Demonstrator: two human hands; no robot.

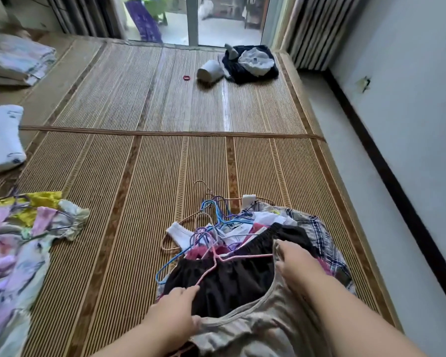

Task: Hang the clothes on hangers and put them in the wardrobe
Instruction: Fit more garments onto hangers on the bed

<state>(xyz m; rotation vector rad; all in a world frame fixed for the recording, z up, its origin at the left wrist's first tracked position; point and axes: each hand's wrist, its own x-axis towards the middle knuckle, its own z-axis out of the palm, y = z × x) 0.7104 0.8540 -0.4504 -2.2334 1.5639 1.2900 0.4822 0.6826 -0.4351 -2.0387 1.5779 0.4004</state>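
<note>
Across woven mat (139,176), clothes heap (319,228) close in front; draped over it, beige top (255,331), neckline pulled wide between left hand (175,313), pinching the near collar, and right hand (294,264), curled round the far rim. Probable snag: pink hanger (245,256) hooked among tangled hangers (216,210), dragging them up or missing a shoulder

Bright daylight comes through the glass door (209,21) at the top. Edges bend, and everything looks slightly blurry.
</note>
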